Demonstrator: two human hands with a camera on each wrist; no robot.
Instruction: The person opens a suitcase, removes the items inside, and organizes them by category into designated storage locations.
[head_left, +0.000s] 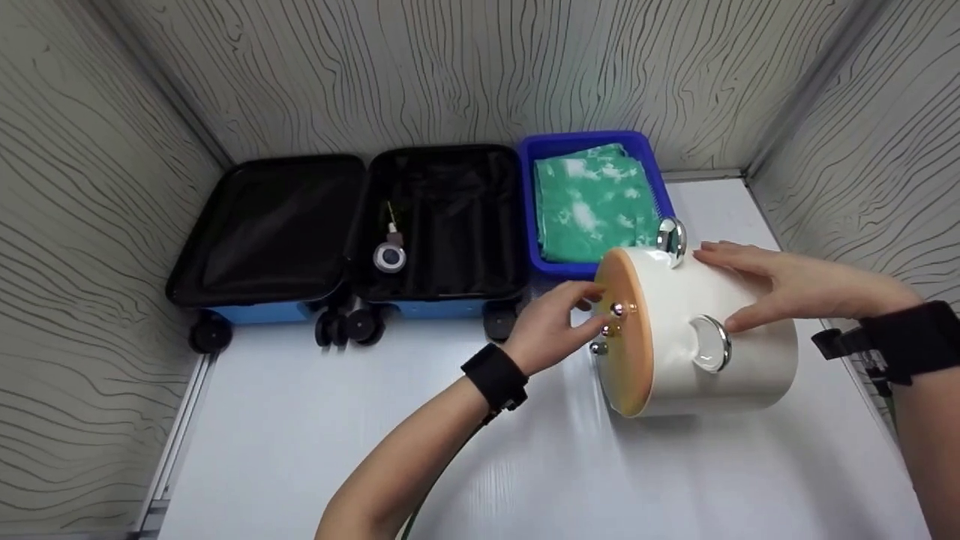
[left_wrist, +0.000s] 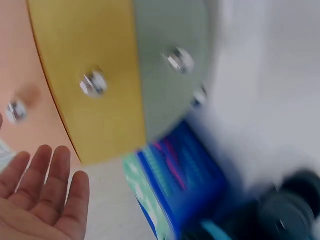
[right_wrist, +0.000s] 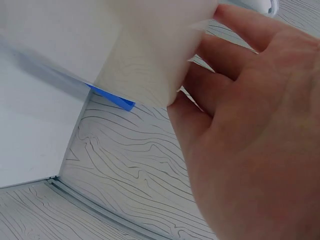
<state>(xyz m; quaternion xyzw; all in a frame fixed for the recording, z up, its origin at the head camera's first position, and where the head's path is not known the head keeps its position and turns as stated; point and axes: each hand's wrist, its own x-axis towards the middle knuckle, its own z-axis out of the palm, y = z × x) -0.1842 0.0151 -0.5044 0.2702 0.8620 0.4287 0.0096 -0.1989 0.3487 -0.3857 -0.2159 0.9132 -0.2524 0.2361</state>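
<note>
A white drum-shaped case (head_left: 720,382) lies on its side at the right, tilted, with chrome ring handles (head_left: 726,343) on its body. Its round face has orange (head_left: 636,367), yellow (left_wrist: 92,40) and green (left_wrist: 167,30) panels, each with a chrome knob. My left hand (head_left: 551,326) is in front of this face; the left wrist view catches its fingers (left_wrist: 55,175) extended beside the orange panel. Spread along the white body is my right hand (head_left: 795,289), thumb beside a ring handle. In the right wrist view, its fingertips (right_wrist: 202,45) meet the white surface.
Behind the case stands a blue basket (head_left: 529,202) holding folded green-and-white cloth (head_left: 592,202). An open suitcase (head_left: 270,232) with black lining and wheels lies left of it. A small round white item (head_left: 390,257) sits inside its right half. Patterned walls (head_left: 420,75) enclose the white table (head_left: 300,435).
</note>
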